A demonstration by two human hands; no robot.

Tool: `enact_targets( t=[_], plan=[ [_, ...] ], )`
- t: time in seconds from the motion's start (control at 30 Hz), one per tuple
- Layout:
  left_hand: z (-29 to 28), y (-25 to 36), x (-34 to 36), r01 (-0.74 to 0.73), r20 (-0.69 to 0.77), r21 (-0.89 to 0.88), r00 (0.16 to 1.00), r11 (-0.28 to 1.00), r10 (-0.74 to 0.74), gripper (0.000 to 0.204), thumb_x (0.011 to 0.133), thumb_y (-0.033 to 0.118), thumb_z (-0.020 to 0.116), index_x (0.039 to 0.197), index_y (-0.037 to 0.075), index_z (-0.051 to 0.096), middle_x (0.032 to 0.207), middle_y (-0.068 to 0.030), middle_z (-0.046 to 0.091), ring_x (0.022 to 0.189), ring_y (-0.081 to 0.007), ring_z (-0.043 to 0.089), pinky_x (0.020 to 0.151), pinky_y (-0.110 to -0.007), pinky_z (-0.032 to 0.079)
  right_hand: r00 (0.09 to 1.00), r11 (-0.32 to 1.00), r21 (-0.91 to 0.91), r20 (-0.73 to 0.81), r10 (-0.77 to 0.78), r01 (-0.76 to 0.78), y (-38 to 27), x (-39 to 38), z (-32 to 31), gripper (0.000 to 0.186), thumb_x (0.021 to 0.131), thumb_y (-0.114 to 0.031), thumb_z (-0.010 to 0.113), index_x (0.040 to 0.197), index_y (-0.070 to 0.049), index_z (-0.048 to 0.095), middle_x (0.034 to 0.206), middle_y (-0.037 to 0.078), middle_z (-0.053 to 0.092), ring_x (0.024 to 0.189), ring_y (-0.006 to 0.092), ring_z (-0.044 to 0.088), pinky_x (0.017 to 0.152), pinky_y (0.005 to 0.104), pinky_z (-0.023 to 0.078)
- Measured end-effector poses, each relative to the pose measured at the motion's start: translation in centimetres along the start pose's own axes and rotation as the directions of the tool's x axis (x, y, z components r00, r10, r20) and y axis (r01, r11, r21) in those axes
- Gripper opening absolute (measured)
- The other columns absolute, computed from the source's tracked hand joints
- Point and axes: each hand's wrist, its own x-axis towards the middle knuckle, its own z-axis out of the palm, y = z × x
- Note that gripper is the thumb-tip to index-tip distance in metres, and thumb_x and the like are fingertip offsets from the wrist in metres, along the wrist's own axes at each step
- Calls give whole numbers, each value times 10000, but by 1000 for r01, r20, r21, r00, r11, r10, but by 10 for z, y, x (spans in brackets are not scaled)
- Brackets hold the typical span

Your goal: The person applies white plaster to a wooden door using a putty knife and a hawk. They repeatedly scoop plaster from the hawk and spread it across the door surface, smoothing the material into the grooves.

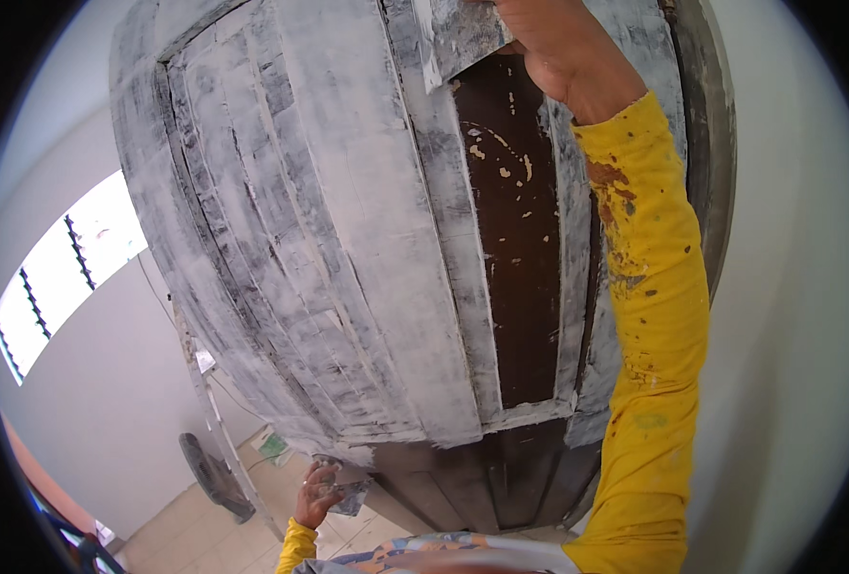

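My right hand (560, 50), at the end of a yellow, paint-spattered sleeve, reaches up to the top of a panelled wooden door (357, 220). It is closed on a wide filling knife (464, 40) whose blade, smeared with grey-white filler, lies at the upper end of a dark brown panel (518, 249). That panel shows scattered pale specks. Streaky whitish filler covers most of the surrounding door. Low down at the left, my left hand (316, 494) is closed around a flat, filler-smeared plate (352, 497), whose exact kind is unclear.
Below the whitened area, the door's lower part (453, 483) is bare brown. A slim pale upright (223, 421), perhaps a ladder leg, stands to the left, beside a dark curved object (212, 478) on the tiled floor (195, 531). A louvred window (70, 277) and white wall (793, 316) flank the door.
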Motion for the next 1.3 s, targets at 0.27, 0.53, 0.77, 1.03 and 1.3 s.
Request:
enact_targets(
  t=[0.27,0.53,0.77,1.03,1.3],
  plan=[
    [1,7,-2,80,-33,-68,996,994,-82,464,751,275,806,1159,64,741,1398,-108,608,1445,-434,356,1220,-502,250,941,462,-832,195,-277,308,-38,26,62,197,880,-122,560,852,0,711,840,224,695,865,343,698,742,439,571],
    [-6,-8,-15,-32,25,21,999,999,32,238,748,261,770,907,86,803,1404,-120,613,1462,-426,342,1233,-513,218,959,820,-549,-282,0,-161,-85,-22,97,289,892,-108,512,1055,93,640,1004,280,673,898,404,693,778,447,584],
    [-3,-1,-2,0,7,-26,1000,1000,0,229,761,286,754,885,105,817,1417,-133,605,1448,-444,355,1233,-535,212,980,968,-183,-69,-187,172,1,-17,14,211,875,-133,601,1013,23,638,964,205,650,841,352,615,789,424,503],
    [-4,0,-5,0,7,-3,1000,1000,0,242,759,272,765,885,68,801,1408,-124,603,1449,-428,353,1232,-513,222,858,809,396,-91,505,-434,0,22,29,149,876,-185,638,912,-40,638,877,99,598,792,248,547,722,400,458],
    [2,9,2,54,-33,-65,998,996,-57,242,759,269,783,923,92,794,1409,-113,602,1450,-434,350,1227,-508,241,988,928,-343,97,-116,143,25,1,9,136,873,-158,659,944,-43,677,912,67,638,819,205,574,723,376,460]
  ],
)
